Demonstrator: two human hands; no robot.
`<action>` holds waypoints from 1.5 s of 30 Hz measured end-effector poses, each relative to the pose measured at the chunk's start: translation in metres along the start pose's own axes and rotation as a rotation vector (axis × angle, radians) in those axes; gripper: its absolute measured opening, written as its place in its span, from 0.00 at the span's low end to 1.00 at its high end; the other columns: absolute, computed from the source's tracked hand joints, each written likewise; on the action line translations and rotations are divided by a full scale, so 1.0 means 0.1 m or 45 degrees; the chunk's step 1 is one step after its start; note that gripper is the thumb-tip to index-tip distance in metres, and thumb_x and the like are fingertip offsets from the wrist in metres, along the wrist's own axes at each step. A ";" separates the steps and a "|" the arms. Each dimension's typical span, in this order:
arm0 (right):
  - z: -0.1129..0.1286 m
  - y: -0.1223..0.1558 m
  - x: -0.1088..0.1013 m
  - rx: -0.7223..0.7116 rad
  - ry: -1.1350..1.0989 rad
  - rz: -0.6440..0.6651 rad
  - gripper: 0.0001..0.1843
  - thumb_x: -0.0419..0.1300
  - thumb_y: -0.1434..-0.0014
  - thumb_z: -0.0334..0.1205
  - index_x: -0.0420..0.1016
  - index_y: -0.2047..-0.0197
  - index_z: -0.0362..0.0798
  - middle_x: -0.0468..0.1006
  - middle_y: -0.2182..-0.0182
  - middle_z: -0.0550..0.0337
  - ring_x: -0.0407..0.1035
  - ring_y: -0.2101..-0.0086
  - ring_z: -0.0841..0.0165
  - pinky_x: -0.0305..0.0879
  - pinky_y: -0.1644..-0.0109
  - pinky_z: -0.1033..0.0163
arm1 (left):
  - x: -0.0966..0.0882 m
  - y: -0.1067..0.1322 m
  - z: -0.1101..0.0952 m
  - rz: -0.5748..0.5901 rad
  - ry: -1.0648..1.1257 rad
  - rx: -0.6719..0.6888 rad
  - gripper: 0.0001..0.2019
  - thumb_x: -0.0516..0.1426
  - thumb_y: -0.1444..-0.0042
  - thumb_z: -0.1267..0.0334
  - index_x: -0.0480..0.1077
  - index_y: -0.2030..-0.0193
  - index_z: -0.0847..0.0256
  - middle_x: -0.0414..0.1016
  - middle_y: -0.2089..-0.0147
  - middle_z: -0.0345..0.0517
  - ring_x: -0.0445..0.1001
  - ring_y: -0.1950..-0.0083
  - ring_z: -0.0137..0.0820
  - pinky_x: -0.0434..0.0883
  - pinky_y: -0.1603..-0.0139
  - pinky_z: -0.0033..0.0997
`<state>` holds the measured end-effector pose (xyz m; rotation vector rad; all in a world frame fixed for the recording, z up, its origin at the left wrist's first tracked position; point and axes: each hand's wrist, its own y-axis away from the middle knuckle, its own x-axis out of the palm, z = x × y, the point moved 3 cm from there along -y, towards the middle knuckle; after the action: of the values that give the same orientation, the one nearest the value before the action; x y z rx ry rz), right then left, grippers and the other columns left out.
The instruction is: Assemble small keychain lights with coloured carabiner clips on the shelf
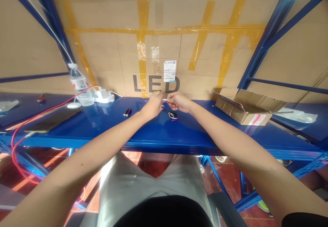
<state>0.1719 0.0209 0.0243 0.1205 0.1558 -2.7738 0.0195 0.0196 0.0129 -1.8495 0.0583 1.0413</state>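
Note:
My left hand (153,104) and my right hand (178,101) meet over the blue shelf (159,135), fingers pinched together on a small purple clip (163,106) and a thin light piece between them. Both hands are closed. Just below my right hand lie two more small carabiner clips, one black (172,114) and one purple (174,119), flat on the shelf. To the left of my left hand rest two small batteries (127,112).
A water bottle (80,84), white charger (104,95) with a red cable (30,121) and a phone (52,120) sit at the left. An open cardboard box (246,109) stands at the right. A taped cardboard sheet marked LED (159,42) backs the shelf.

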 end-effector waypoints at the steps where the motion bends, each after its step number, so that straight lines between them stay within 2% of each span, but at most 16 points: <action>1: 0.00 0.00 0.00 0.009 -0.015 0.003 0.13 0.59 0.47 0.24 0.60 0.75 0.48 0.64 0.84 0.63 0.52 0.83 0.76 0.46 0.83 0.72 | 0.00 0.00 0.00 -0.005 0.004 0.009 0.08 0.50 0.37 0.75 0.67 0.65 0.61 0.70 0.58 0.54 0.69 0.52 0.41 0.70 0.46 0.44; 4: 0.00 0.01 0.01 0.071 -0.077 0.015 0.13 0.57 0.48 0.22 0.60 0.74 0.48 0.63 0.84 0.63 0.49 0.83 0.77 0.45 0.83 0.73 | 0.00 0.01 0.01 -0.029 0.036 0.040 0.08 0.50 0.36 0.74 0.67 0.64 0.62 0.70 0.58 0.54 0.69 0.54 0.41 0.71 0.48 0.44; 8: 0.00 0.01 0.01 0.242 -0.192 0.076 0.12 0.54 0.45 0.21 0.60 0.72 0.47 0.60 0.84 0.64 0.48 0.83 0.77 0.45 0.85 0.75 | 0.02 0.02 0.01 -0.035 0.025 0.116 0.08 0.50 0.34 0.72 0.67 0.64 0.61 0.71 0.58 0.54 0.69 0.54 0.41 0.71 0.49 0.45; 12: -0.02 0.02 0.01 0.426 -0.360 0.162 0.09 0.52 0.42 0.23 0.62 0.68 0.46 0.55 0.83 0.67 0.46 0.83 0.78 0.44 0.86 0.77 | 0.02 0.03 0.00 -0.028 -0.057 0.190 0.09 0.50 0.37 0.75 0.67 0.62 0.61 0.71 0.54 0.56 0.69 0.50 0.43 0.71 0.46 0.48; 16: -0.03 0.03 0.02 0.530 -0.496 0.192 0.09 0.50 0.39 0.24 0.59 0.66 0.47 0.54 0.81 0.68 0.44 0.84 0.78 0.44 0.87 0.78 | 0.00 0.04 -0.03 0.018 -0.177 0.256 0.11 0.50 0.41 0.80 0.67 0.59 0.62 0.71 0.50 0.57 0.68 0.46 0.43 0.71 0.44 0.47; 20: 0.00 0.03 0.03 0.518 -0.508 0.189 0.10 0.49 0.38 0.23 0.57 0.66 0.48 0.54 0.81 0.68 0.44 0.84 0.78 0.45 0.87 0.78 | -0.04 0.04 -0.08 0.079 -0.264 0.225 0.13 0.50 0.42 0.81 0.66 0.56 0.63 0.71 0.47 0.58 0.68 0.43 0.44 0.70 0.43 0.47; 25: 0.05 0.04 0.03 0.348 -0.325 0.129 0.11 0.50 0.40 0.21 0.59 0.67 0.47 0.58 0.81 0.67 0.47 0.83 0.78 0.48 0.84 0.77 | -0.04 0.05 -0.11 0.180 -0.375 -0.028 0.10 0.50 0.38 0.77 0.67 0.53 0.65 0.72 0.56 0.58 0.71 0.49 0.47 0.72 0.50 0.46; 27: 0.05 0.04 0.03 0.306 -0.248 0.101 0.10 0.51 0.41 0.21 0.61 0.67 0.46 0.59 0.81 0.66 0.48 0.83 0.78 0.49 0.83 0.76 | -0.01 0.04 -0.11 0.195 -0.363 -0.073 0.10 0.49 0.36 0.75 0.68 0.53 0.66 0.73 0.56 0.59 0.71 0.49 0.46 0.73 0.50 0.45; 31: 0.03 0.03 0.03 0.281 -0.181 0.076 0.11 0.52 0.41 0.21 0.62 0.68 0.46 0.59 0.81 0.66 0.49 0.82 0.77 0.50 0.82 0.75 | 0.05 0.01 -0.06 0.201 -0.344 -0.051 0.10 0.50 0.37 0.76 0.71 0.57 0.65 0.75 0.56 0.58 0.71 0.45 0.46 0.72 0.44 0.45; 34: 0.01 0.03 0.02 0.295 -0.188 0.078 0.12 0.51 0.41 0.20 0.61 0.69 0.46 0.58 0.82 0.66 0.48 0.82 0.77 0.49 0.82 0.75 | 0.06 0.00 -0.01 0.193 -0.299 -0.026 0.09 0.51 0.38 0.76 0.72 0.59 0.65 0.75 0.58 0.57 0.72 0.47 0.46 0.72 0.45 0.45; 39: 0.01 0.02 0.01 0.374 -0.359 0.130 0.10 0.52 0.41 0.21 0.62 0.66 0.46 0.57 0.81 0.68 0.46 0.83 0.78 0.47 0.85 0.77 | 0.04 0.00 0.01 0.116 -0.221 0.038 0.09 0.52 0.38 0.77 0.71 0.60 0.63 0.75 0.60 0.54 0.71 0.50 0.44 0.71 0.48 0.45; 45: 0.03 0.03 0.02 0.506 -0.580 0.194 0.09 0.50 0.37 0.24 0.59 0.65 0.47 0.56 0.80 0.69 0.45 0.85 0.79 0.47 0.87 0.78 | -0.02 0.01 -0.04 -0.020 -0.191 0.114 0.09 0.50 0.36 0.75 0.70 0.60 0.63 0.73 0.59 0.56 0.69 0.52 0.44 0.70 0.50 0.45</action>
<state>0.1706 0.0172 0.0264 -0.3816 -0.4981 -2.5636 0.0201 0.0157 0.0142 -1.6840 0.0016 1.1457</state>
